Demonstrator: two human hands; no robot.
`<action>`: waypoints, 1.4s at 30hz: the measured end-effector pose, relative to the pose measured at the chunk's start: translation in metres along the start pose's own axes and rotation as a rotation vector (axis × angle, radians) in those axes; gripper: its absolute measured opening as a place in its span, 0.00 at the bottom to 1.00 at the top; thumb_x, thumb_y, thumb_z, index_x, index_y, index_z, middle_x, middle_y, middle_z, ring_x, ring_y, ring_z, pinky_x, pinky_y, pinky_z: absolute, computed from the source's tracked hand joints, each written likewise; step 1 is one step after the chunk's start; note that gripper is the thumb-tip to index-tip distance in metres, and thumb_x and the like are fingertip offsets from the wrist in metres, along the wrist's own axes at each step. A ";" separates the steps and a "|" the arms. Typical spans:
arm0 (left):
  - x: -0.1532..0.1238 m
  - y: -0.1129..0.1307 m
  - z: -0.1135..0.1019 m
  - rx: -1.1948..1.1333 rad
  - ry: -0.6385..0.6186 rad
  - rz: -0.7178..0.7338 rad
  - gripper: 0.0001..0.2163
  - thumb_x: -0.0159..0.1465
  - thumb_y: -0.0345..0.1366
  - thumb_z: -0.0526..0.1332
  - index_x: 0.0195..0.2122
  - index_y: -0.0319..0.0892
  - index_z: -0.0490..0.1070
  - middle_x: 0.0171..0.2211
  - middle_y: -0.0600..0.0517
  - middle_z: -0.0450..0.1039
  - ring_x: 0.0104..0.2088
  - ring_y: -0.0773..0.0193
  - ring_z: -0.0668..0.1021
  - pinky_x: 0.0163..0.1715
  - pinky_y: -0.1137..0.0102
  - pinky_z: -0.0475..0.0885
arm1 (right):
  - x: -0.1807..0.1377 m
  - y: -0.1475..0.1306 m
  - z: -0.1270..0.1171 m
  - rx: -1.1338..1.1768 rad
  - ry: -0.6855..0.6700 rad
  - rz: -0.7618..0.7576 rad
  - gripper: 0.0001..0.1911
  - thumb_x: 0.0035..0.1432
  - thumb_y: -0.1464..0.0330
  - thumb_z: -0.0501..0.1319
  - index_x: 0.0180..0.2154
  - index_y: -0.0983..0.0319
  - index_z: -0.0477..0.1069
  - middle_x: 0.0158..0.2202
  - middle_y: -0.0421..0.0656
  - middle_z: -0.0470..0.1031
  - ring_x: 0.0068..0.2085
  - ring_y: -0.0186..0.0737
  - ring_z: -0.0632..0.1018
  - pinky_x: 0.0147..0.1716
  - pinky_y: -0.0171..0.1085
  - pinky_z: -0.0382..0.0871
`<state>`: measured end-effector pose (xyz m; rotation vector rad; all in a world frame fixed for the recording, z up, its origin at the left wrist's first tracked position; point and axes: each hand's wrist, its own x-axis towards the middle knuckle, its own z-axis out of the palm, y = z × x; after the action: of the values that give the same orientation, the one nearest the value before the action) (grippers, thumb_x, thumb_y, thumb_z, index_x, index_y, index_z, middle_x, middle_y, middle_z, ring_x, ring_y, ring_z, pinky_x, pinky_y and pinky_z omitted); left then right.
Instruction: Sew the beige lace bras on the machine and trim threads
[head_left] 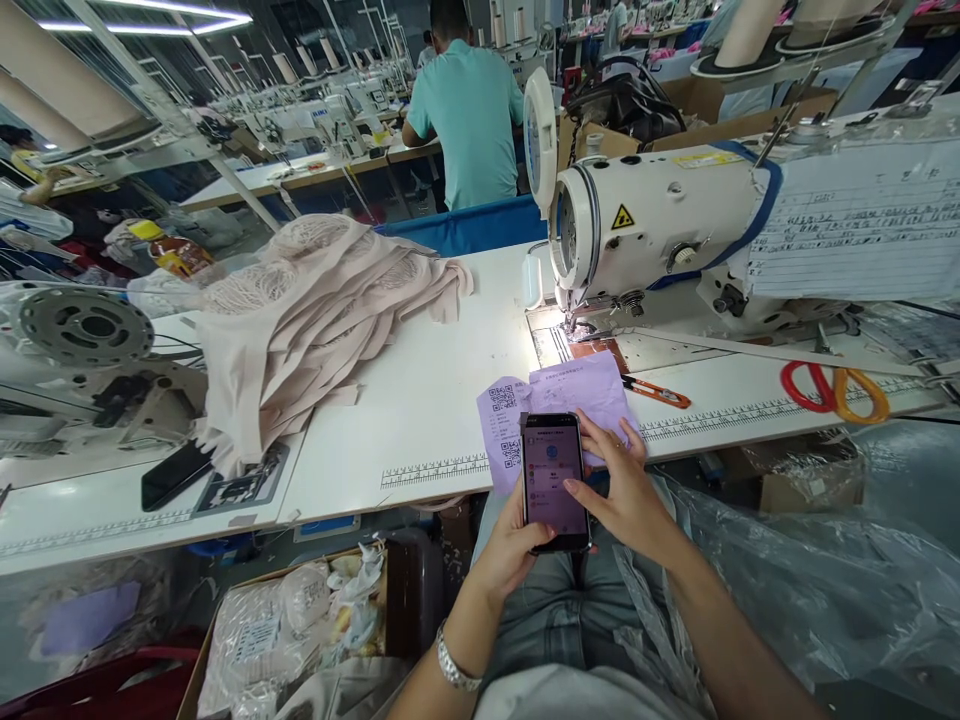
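Observation:
A lit smartphone (553, 490) is held upright in front of my lap, just off the table's front edge. My left hand (504, 552) is closed round its lower left side, thumb over the bottom of the screen. On the right side my right hand (631, 500) grips it too, with the thumb at the screen and fingers towards the back. Behind the phone lie two purple paper slips, one with QR codes (495, 400) and one with printed lines (600, 378). The slips partly hang over the table edge.
A sewing machine (637, 220) stands at the right, its needle area lit. An orange cutter (660, 392) and scissors (832, 390) lie near the edge. Beige fabric pieces (315, 300) are heaped left, beside a dark phone (174, 478). A box of bagged items (259, 630) sits below.

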<state>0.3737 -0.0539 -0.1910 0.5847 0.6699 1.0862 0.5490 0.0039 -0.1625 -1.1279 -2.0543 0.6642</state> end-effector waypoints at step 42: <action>0.004 -0.003 -0.003 -0.045 0.051 -0.020 0.33 0.60 0.62 0.63 0.61 0.47 0.68 0.56 0.45 0.75 0.57 0.43 0.75 0.52 0.49 0.76 | 0.005 -0.004 0.015 0.016 0.194 0.082 0.18 0.71 0.63 0.48 0.60 0.56 0.60 0.49 0.47 0.78 0.55 0.49 0.77 0.67 0.62 0.49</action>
<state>0.3745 -0.0514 -0.1962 0.5121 0.6927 1.0977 0.5333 0.0048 -0.1678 -1.2236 -1.8448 0.5854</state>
